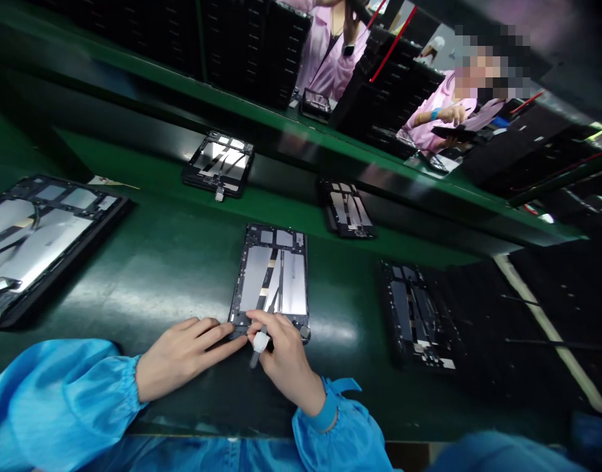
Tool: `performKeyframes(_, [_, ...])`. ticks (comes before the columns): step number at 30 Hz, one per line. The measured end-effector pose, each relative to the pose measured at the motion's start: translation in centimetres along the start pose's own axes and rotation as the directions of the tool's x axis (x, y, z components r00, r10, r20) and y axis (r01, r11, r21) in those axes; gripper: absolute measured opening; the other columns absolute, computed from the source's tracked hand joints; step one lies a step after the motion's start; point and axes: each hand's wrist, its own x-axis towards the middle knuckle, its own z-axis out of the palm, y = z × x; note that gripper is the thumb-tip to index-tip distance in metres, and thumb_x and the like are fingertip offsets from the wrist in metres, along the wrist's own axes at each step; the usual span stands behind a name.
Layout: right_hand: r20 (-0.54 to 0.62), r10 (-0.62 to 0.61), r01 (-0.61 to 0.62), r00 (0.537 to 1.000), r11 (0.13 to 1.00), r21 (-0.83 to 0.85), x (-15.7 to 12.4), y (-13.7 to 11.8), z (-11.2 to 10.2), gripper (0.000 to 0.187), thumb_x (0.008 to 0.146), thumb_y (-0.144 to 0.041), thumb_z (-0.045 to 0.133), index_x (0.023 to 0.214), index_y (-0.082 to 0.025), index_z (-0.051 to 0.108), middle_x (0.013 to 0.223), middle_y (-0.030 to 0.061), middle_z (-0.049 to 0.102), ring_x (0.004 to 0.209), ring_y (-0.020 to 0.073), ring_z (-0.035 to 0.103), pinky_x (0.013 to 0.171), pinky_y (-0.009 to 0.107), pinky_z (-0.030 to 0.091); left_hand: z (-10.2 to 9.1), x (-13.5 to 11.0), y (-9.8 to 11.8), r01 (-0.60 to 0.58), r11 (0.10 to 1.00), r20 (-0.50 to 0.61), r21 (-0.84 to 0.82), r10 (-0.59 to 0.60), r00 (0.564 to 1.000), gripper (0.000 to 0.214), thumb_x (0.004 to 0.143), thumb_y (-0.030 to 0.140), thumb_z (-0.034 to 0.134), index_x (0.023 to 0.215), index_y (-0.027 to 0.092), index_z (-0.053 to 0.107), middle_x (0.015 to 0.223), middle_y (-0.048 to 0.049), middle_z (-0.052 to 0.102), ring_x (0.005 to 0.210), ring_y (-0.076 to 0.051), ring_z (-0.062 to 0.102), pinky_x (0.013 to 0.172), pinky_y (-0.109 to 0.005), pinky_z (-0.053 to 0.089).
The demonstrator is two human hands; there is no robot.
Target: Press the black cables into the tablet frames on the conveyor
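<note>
An opened tablet (294, 282) lies on the green bench in front of me, its silver inner plates and dark ribbon cables showing. My left hand (185, 351) rests at its lower left corner, fingers stretched out and fingertips against the edge. Over the tablet's lower end, my right hand (286, 354) is closed in a pinch, index finger on the frame. What lies between those fingertips is hidden. A small strip with a white square tab (260, 341) sticks out beside the right thumb, past the tablet's lower edge.
More opened tablets lie around: a stack at left (60, 223), one at back left (222, 160), one at back right (347, 210), and one at right (414, 314). Beyond the green shelf rail (276, 124), people in pink sleeves work beside black stacked trays (256, 52).
</note>
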Motion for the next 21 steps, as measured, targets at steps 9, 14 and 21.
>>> performKeyframes(9, [-0.033,0.332,-0.292,0.943,0.869,0.4,-3.4,0.1,-1.9,0.036,0.106,-0.045,0.048,0.132,-0.027,0.066,0.098,0.0053,0.066,0.059,0.0125,0.064,0.05,0.025,0.06,0.3,0.2,0.8,0.104,0.992,0.077,-0.065,-0.099,0.992,0.046,0.106,0.015,0.029,0.143,0.029,0.052,0.126,-0.0083,0.065,0.104,-0.022,0.061,0.088,-0.034,0.052])
performKeyframes(14, [-0.015,0.345,-0.315,0.938,0.872,0.376,-3.2,-0.3,-0.5,0.017,0.101,-0.036,0.058,0.109,-0.023,0.067,0.084,0.0024,0.07,0.055,0.0131,0.065,0.05,0.024,0.059,-0.3,0.7,0.6,0.06,0.995,0.034,-0.082,-0.058,0.998,0.044,0.106,0.015,0.027,0.138,0.026,0.056,0.118,-0.0093,0.066,0.098,-0.022,0.061,0.082,-0.032,0.053])
performKeyframes(21, [-0.064,0.305,-0.274,0.95,0.916,0.295,-3.6,0.4,-0.9,0.013,0.099,-0.028,0.057,0.099,-0.022,0.068,0.076,0.0013,0.069,0.048,0.0119,0.06,0.046,0.023,0.053,-0.1,0.6,0.6,0.051,0.996,0.021,-0.077,-0.049,0.999,0.043,0.106,0.011,0.03,0.139,0.024,0.054,0.122,-0.0092,0.064,0.1,-0.021,0.061,0.084,-0.032,0.051])
